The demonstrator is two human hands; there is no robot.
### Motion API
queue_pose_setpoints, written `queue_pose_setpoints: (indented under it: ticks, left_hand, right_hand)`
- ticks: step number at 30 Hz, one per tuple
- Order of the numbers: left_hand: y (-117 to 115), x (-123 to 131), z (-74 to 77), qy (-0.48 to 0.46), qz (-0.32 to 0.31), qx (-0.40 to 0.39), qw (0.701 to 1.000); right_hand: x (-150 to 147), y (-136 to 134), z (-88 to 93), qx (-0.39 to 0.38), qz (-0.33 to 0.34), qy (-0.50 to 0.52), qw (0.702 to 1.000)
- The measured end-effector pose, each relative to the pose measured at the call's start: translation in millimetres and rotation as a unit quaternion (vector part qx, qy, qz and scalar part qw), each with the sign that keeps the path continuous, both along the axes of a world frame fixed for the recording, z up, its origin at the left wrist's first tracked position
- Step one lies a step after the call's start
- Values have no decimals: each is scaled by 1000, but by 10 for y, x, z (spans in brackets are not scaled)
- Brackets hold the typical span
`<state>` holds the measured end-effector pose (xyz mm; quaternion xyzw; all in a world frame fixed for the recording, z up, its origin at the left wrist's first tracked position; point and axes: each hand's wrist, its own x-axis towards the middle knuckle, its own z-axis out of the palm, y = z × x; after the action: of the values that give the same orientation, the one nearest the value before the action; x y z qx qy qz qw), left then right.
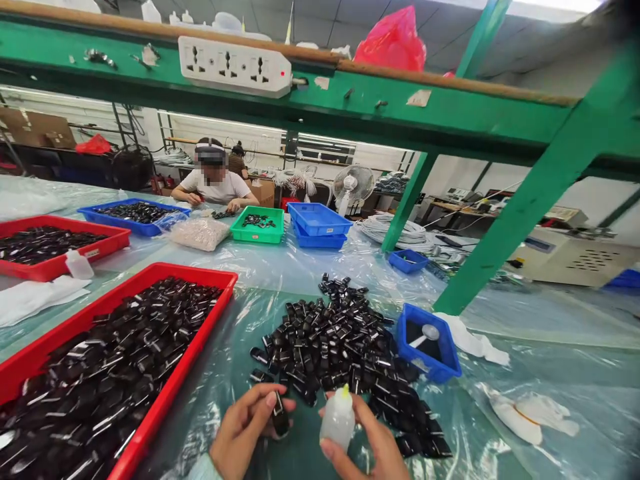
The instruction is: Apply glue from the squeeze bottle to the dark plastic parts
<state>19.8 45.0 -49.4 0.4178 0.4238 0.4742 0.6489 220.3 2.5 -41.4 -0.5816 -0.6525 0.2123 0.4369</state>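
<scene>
The pile of glossy black parts (330, 333) spreads over the plastic-covered table (555, 333), and on its near side the person's two hands work a short way apart. The left hand (243, 430), at the pile's near left edge, pinches a single black part (281, 417) between thumb and fingers, with the part standing roughly on end. The right hand (373, 443), just in front of the pile, has its thumb and fingers curled around a translucent squeeze bottle (338, 421), which is held close to upright with its yellow tip (345, 391) pointing up. The bottle and the held part do not touch. Left of the pile lies a long red tray (175, 377) heaped with similar black parts. Close by the pile's right side, a small blue box (443, 371) contains dark material and a pale spoon (425, 336); a white cloth (475, 340) lies past that box, and farther right of the pile are white gloves (533, 412) with an orange band. Beyond the pile are stacked blue trays (320, 230), with a green tray (256, 235) beyond it to the left, where a co-worker (220, 190) in a white shirt sits with both arms on the table.
</scene>
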Motion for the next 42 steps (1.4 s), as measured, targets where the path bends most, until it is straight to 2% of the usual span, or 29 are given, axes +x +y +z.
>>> queue_pose_setpoints:
  ticks: [5,9,11,13,16,20,23,26,29,31,32,34,38,42]
  left_hand:
    - [68,-58,-45,30,-1,6,1000]
    - [-31,-9,-160,34,-1,30,999]
    - [-99,-1,-205,58,2,72,996]
    - [-148,-16,-224,111,-2,153,982]
    - [-172,-49,-184,191,-35,262,945]
    - [-165,-49,-38,240,-67,225,942]
    - [-192,-32,42,277,-56,229,931]
    - [-235,-26,7,349,-51,303,885]
    - [-263,-22,-125,442,-52,395,803]
    - [-271,-18,-203,500,-44,409,762]
    - [-275,-16,-223,519,-40,404,752]
    - [-285,-19,-219,527,-42,385,757]
    - [-307,-45,-125,450,-71,359,815]
    - [-313,-58,-88,410,-41,313,855]
  right_hand:
    - [34,-2,90,0,48,-55,997]
    - [47,-13,116,-1,48,-67,997]
    - [43,-20,127,-4,51,-68,996]
    - [35,-24,124,-10,53,-67,996]
    - [21,-25,65,-5,45,-54,998]
    - [-11,-38,3,12,23,-34,999]
    - [-42,-52,102,-31,25,-47,998]
    - [-61,-55,248,-73,46,-68,994]
    - [-64,-58,320,-73,48,-76,993]
    - [-62,-65,329,-60,36,-76,995]
    - [-62,-69,331,-56,30,-77,995]
    - [-61,-75,339,-54,27,-79,995]
    - [-59,-77,362,-46,36,-80,995]
    - [-45,-68,356,-37,28,-84,995]
